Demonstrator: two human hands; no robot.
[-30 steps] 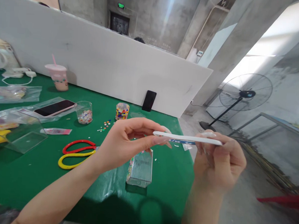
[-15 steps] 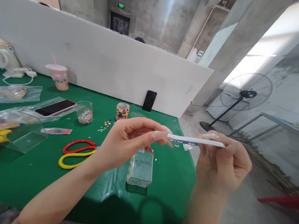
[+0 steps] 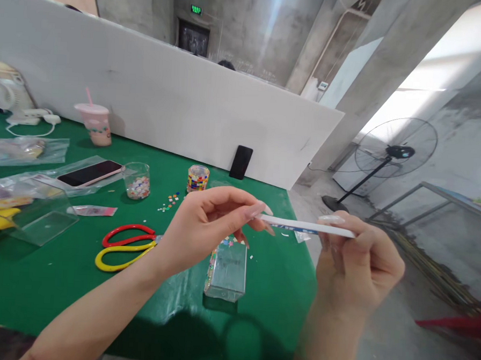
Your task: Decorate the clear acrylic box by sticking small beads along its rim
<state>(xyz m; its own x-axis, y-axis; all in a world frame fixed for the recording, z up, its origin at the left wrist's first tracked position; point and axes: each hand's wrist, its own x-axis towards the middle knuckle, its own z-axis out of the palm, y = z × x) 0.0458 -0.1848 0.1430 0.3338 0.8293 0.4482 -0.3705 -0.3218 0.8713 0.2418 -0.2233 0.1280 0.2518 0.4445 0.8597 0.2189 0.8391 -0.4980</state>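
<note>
A narrow white strip with blue printing [image 3: 294, 224], perhaps tape, stretches level between my hands above the table. Its left end is pinched between the thumb and fingertips of my left hand [image 3: 208, 221]. My right hand [image 3: 363, 261] grips the other end with bent fingers. Below the left fingers a clear plastic box [image 3: 228, 270] lies on the green table, with colourful bits along its left side and far end. Scissors with red and yellow handles [image 3: 126, 246] lie left of it, their blades hidden by my left wrist.
Beyond the hands stand a clear cup with confetti pieces [image 3: 138, 185] and a mosaic-covered cup [image 3: 197, 179]. Small loose pieces [image 3: 170, 200] are scattered between them. A black phone [image 3: 241, 162] leans on the white partition [image 3: 180, 107]. Another phone [image 3: 90, 173] lies at left.
The white strip has shifted slightly left and tilts a little more downward to the right. Both hands keep hold of it; the table items stay put.
</note>
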